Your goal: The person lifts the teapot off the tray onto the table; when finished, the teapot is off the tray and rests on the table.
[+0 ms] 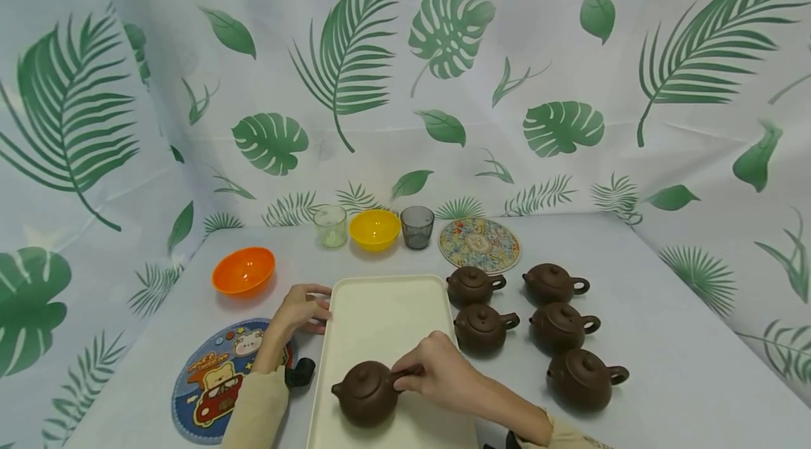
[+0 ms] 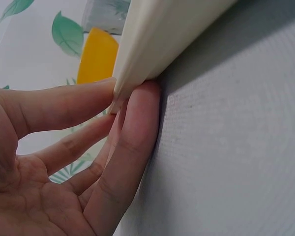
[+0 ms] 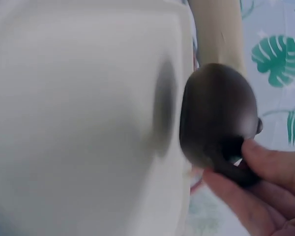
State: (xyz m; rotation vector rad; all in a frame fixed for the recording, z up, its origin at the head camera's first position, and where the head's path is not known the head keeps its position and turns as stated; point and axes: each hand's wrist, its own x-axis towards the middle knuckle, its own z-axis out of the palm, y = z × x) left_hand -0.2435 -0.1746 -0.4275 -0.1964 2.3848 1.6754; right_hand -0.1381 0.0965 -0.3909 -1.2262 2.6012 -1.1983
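Note:
A dark brown teapot (image 1: 364,398) hangs just above the cream tray (image 1: 388,308), its spout to the left. My right hand (image 1: 438,373) pinches its handle between thumb and fingers. In the right wrist view a gap and a shadow separate the teapot (image 3: 219,110) from the tray (image 3: 88,113). At the tray's left edge, my left hand (image 1: 303,308) grips the rim. The left wrist view shows the thumb on one side of the tray's rim (image 2: 142,44) and fingers of the left hand (image 2: 64,162) under it.
Several more brown teapots (image 1: 579,380) stand right of the tray. Behind it are a clear glass (image 1: 331,227), a yellow bowl (image 1: 375,231), a grey glass (image 1: 417,228) and a round patterned mat (image 1: 479,245). An orange bowl (image 1: 243,273) and a blue cartoon mat (image 1: 196,378) lie left.

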